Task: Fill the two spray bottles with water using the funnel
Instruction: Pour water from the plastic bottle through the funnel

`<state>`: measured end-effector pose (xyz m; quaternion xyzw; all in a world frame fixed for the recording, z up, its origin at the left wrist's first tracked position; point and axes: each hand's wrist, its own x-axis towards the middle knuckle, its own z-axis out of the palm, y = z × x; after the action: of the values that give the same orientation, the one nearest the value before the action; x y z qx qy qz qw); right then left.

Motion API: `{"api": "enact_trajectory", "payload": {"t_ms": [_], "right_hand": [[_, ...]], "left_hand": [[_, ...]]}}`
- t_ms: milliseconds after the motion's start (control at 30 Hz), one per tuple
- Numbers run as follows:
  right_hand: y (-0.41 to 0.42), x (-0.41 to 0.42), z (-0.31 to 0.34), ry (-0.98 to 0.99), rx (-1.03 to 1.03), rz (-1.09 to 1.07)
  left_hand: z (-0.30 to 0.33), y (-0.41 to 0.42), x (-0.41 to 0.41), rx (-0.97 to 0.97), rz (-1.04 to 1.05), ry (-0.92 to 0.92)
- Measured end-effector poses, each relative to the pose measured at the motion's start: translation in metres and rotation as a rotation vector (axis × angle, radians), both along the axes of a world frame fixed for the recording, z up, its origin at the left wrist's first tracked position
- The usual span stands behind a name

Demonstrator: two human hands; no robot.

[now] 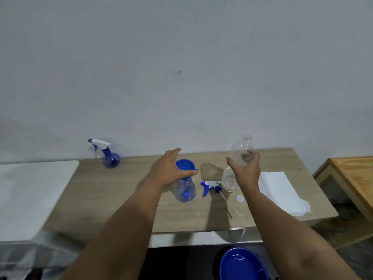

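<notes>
A clear spray bottle [186, 191] stands uncapped in the middle of the wooden table [121, 199], with a blue funnel [184, 164] in its neck. My left hand [168, 168] curls around the funnel's rim. Its blue-and-white spray head [211, 185] lies on the table just to the right, tube pointing toward me. My right hand [247, 171] grips a clear plastic water bottle [242, 148], upright and uncapped, right of the funnel. A second, blue spray bottle [111, 159] with its head on stands at the back left.
A small white cap [239, 198] lies near the spray head. A stack of white paper towels [282, 194] covers the table's right side. A white surface [30, 188] adjoins on the left, a wooden table [353, 176] on the right. A blue basin [242, 263] sits below.
</notes>
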<state>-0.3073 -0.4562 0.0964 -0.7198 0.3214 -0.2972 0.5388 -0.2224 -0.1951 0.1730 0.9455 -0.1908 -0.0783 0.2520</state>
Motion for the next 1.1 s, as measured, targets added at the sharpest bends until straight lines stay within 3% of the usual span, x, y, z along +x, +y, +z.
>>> {"api": "enact_trajectory", "payload": {"t_ms": [267, 500, 867, 1100], "right_hand": [[0.010, 0.005, 0.072, -0.108, -0.118, 0.189], [0.036, 0.001, 0.107, 0.011, -0.285, 0.459], [0.055, 0.001, 0.111, 0.510, -0.405, 0.802], [0.061, -0.002, 0.101, 0.747, -0.374, 0.829]], "left_hand": [[-0.029, 0.010, -0.005, -0.067, -0.020, 0.180], [-0.036, 0.017, -0.008, -0.158, -0.019, 0.172], [-0.043, 0.036, -0.005, -0.289, 0.039, 0.293], [-0.052, 0.030, 0.000, -0.353, 0.044, 0.320]]}}
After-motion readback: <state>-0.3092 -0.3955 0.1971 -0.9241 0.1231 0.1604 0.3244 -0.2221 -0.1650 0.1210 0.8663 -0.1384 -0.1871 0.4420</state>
